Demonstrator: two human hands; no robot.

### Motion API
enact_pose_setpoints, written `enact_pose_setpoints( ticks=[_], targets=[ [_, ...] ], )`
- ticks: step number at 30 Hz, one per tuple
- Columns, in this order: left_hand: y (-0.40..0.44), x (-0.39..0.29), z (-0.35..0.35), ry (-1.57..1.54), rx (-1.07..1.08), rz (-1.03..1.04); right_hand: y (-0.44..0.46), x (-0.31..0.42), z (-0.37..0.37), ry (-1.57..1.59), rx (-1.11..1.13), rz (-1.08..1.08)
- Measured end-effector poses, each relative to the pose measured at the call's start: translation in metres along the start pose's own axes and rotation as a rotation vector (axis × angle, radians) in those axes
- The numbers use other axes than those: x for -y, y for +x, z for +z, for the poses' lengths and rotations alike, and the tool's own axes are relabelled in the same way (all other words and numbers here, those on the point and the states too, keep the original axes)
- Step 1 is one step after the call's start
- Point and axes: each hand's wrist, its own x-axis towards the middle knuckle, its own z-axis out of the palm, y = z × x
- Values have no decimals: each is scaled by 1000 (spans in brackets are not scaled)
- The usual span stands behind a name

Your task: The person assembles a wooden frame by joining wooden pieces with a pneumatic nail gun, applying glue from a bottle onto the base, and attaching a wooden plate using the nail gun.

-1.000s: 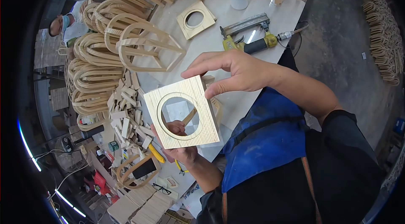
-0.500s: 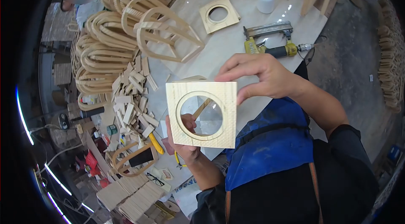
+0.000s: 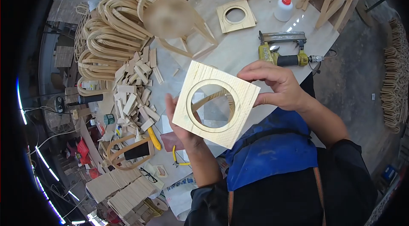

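A square pale wooden plate [image 3: 187, 106] with a large round hole and a stepped rim is held up, tilted, over the table. On its right edge, my right hand [image 3: 279, 85] pinches it between thumb and fingers. Against its lower left side lies my left hand [image 3: 183, 130], its fingertips showing past the edge and the rest partly hidden behind the plate. Through the hole a curved wooden piece [image 3: 213, 98] is visible. Similar plates [image 3: 247, 20] lie stacked on the table beyond.
A yellow nail gun [image 3: 287, 60] and a white bottle with a red tip [image 3: 283, 11] are on the table [image 3: 315, 17]. Bent wooden frames [image 3: 115, 34] line the far and left sides. Wood offcuts [image 3: 132, 98], yellow pliers [image 3: 175, 158] and glasses [image 3: 148, 175] lie at left.
The plate has turned clockwise in my hands. The left fingers seen through its hole before no longer show there. The view has shifted, so the table things appear further right.
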Motion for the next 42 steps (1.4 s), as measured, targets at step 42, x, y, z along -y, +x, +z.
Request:
enact_pose_setpoints(
  ticks=[42],
  targets=[
    [-38, 0, 15, 66, -40, 129, 34, 19, -18, -40, 137, -13]
  ],
)
